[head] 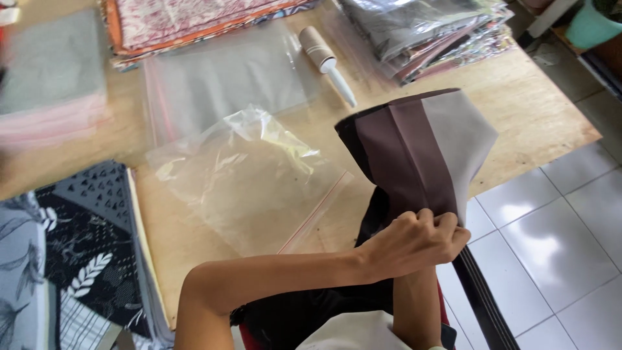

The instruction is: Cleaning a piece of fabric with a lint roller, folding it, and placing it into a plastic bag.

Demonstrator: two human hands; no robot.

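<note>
Head view: a folded brown-and-grey cloth (pixel 418 152) is pinched by the closed left hand (pixel 414 243) past the table's (pixel 538 110) right edge, not yet bagged; the right hand's grip is hidden. An open plastic bag (pixel 249 181) lies mid-table.

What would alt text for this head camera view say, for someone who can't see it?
A person's left hand grips a folded cloth in brown, grey and black panels, held up over a wooden table. On the table lie a crumpled clear zip bag, a lint roller and stacks of patterned fabric.
</note>
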